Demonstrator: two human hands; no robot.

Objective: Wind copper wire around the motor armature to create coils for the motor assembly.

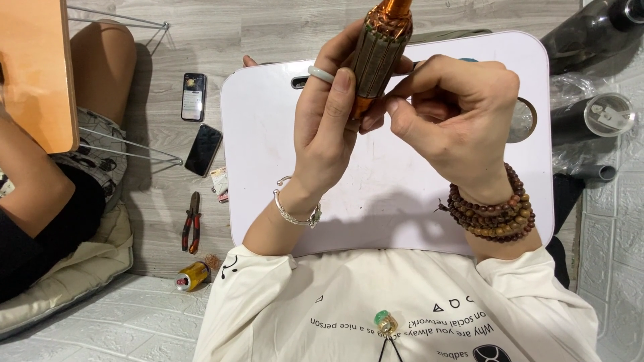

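My left hand [325, 127] is wrapped around a motor armature [377, 53], a grey slotted cylinder with copper windings at its top, held upright above a white lap table [268, 167]. A pale ring sits on one finger and a silver bracelet on that wrist. My right hand [456, 117] is beside it, thumb and forefinger pinched against the armature's lower right side. Brown bead bracelets circle the right wrist. Whatever the right fingers pinch is too small to make out.
Two phones [194, 96] [203, 149] lie on the grey floor left of the table, with red-handled pliers [192, 222] and a small copper coil [192, 275] nearer me. Another person's legs [100, 74] and an orange board [37, 67] are at far left. Dark plastic bags and a cup lid [608, 115] sit at right.
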